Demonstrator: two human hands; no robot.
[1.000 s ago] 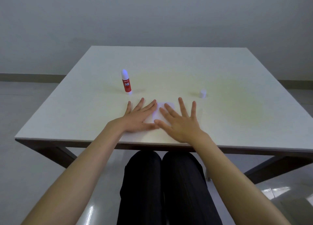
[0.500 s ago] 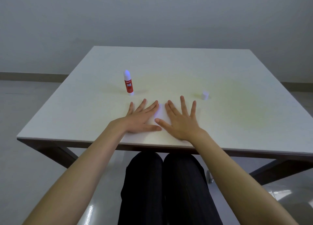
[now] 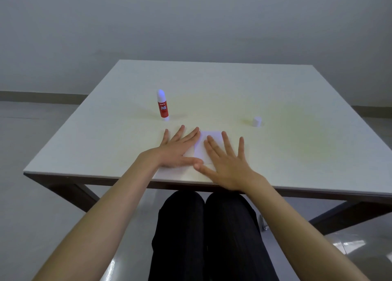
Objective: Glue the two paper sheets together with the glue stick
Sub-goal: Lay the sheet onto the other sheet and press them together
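Observation:
White paper (image 3: 203, 144) lies flat near the table's front edge, mostly covered by both hands. My left hand (image 3: 177, 148) rests palm down on its left part, fingers spread. My right hand (image 3: 226, 161) lies palm down on its right part, fingers spread; the thumbs nearly touch. Whether two sheets are stacked there I cannot tell. A red glue stick (image 3: 163, 107) with a white tip stands upright beyond my left hand. Its white cap (image 3: 256, 121) sits apart, to the right.
The white table (image 3: 297, 157) has a dark frame and slanted legs beneath. My dark-trousered knees (image 3: 207, 227) are under the front edge. A grey wall and glossy floor surround the table.
Both hands have slid slightly over the paper, spreading apart so that more of the white sheet shows between the fingers. Glue stick and cap have stayed put.

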